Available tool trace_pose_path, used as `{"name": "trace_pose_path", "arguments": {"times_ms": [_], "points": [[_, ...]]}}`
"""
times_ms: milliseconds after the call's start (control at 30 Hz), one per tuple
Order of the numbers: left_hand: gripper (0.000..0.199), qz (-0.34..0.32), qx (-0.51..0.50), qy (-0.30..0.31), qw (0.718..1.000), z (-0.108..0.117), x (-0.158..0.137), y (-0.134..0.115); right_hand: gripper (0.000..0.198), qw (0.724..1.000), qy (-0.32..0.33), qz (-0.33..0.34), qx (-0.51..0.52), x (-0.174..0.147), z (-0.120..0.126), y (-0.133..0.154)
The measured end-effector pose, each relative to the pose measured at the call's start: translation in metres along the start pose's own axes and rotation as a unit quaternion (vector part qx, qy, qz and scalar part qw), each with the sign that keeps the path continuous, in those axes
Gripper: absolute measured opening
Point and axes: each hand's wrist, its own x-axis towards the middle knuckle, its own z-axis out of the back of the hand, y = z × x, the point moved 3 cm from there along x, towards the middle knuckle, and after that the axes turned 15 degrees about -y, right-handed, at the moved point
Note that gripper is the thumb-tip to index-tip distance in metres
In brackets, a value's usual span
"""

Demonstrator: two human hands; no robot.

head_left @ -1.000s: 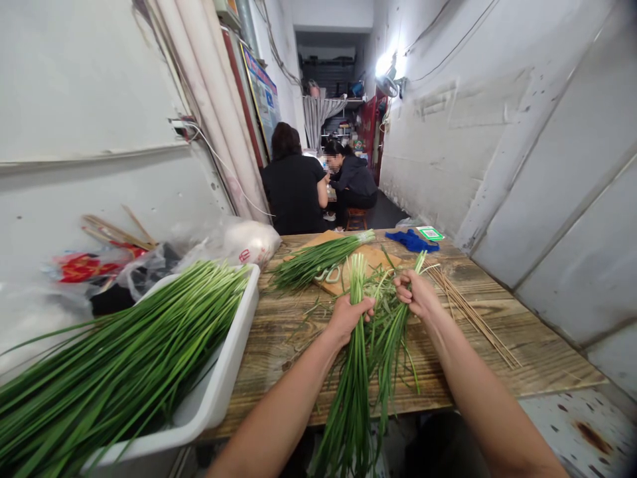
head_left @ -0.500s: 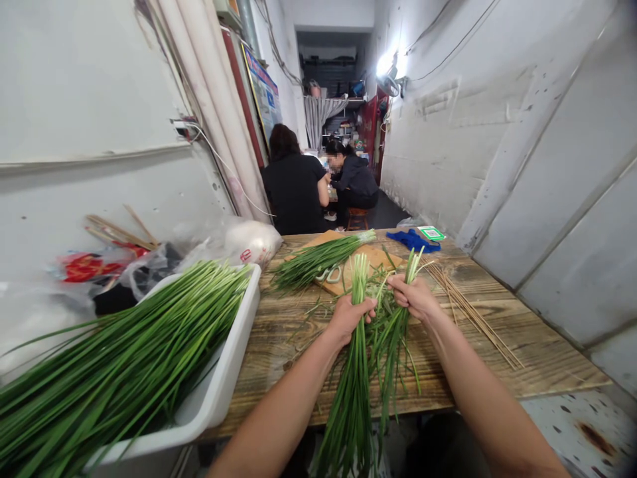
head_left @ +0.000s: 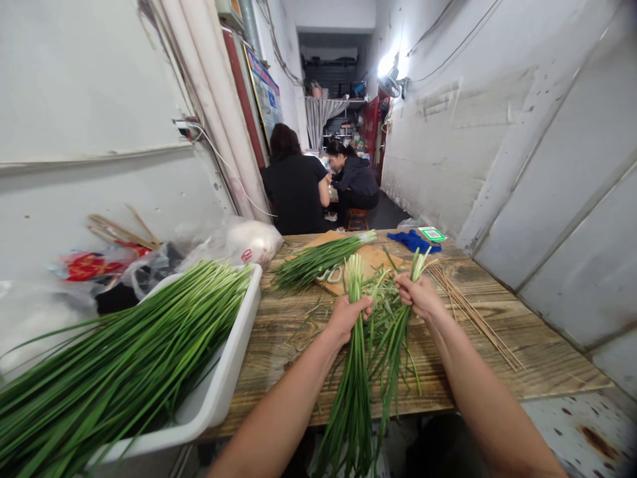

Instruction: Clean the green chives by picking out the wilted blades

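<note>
Left hand [head_left: 350,314] and right hand [head_left: 418,294], fingers curled, are gripping long green leafy bunches [head_left: 355,372], a seemingly finished bundle [head_left: 321,262] near the wooden table [head_left: 540,358]'s far edge, white plastic tub [head_left: 237,362]'s heap [head_left: 144,345] remaining.

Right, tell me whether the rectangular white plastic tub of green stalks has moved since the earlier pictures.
No; the tub keeps its place relative to the brown wooden table.

Bare forearms [head_left: 283,401] extended, converging; left fingers [head_left: 366,304], right fingers [head_left: 405,287] curled.

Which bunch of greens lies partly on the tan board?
The farthest bunch; the others are held in the left hand and right hand or lie in the white tub.
</note>
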Motion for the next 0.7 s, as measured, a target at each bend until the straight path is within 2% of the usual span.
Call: {"name": "trace_pose_path", "arguments": {"times_ms": [133,267,567,700], "points": [[0.032,0.022,-0.022,0.001,1.0,0.002,0.003,0.001,0.03,0.995,-0.018,-0.046,0.082,0.013,0.01,0.003],[0.034,0.035,-0.022,0.02,0.999,0.002,0.006,0.006,0.037,0.989,0.006,-0.094,0.118,0.015,0.01,0.0],[0.031,0.034,-0.016,0.066,0.997,0.0,0.008,0.01,0.038,0.995,0.048,-0.068,0.049,-0.001,-0.001,0.001],[0.026,0.056,-0.019,0.089,0.994,-0.002,0.005,0.008,0.038,0.997,0.051,-0.047,0.015,-0.006,-0.005,0.002]]}}
